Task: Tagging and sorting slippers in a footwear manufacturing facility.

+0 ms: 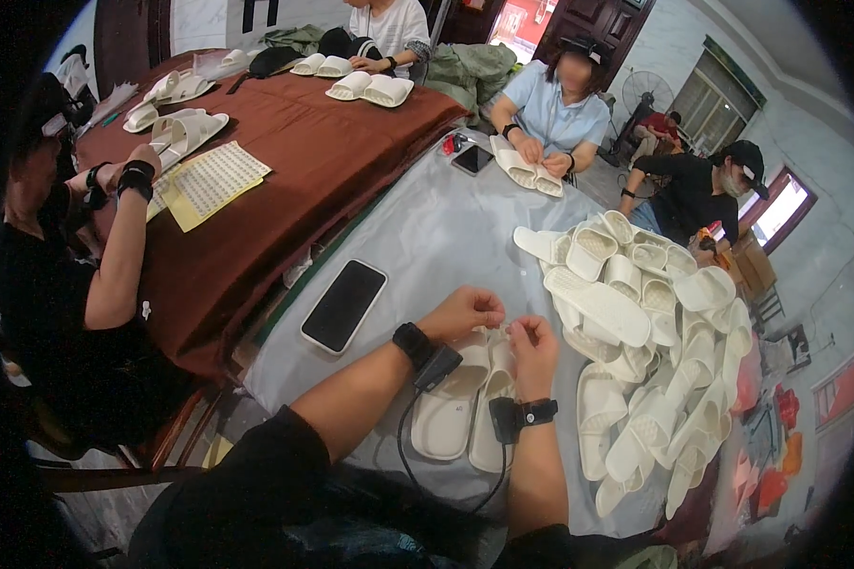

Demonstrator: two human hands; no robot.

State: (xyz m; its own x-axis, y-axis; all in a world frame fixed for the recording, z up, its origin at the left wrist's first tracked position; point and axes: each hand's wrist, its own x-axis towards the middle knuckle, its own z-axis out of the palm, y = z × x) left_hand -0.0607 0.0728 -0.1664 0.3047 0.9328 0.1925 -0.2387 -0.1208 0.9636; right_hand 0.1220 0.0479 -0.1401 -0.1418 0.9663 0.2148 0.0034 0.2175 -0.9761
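A pair of cream slide slippers, the left slipper and the right slipper, lies side by side on the grey table cover in front of me. Over their far ends my left hand has its thumb and fingertips pinched together. My right hand pinches in the same way, a short gap away, above the right slipper. Whatever is between the fingertips is too small to make out. Each wrist wears a black band with a small cabled box.
A large heap of cream slippers is piled on the right. Left of my arm lies a phone. Across the table, a person in light blue handles another pair. A brown-covered table holds yellow sticker sheets and more slippers.
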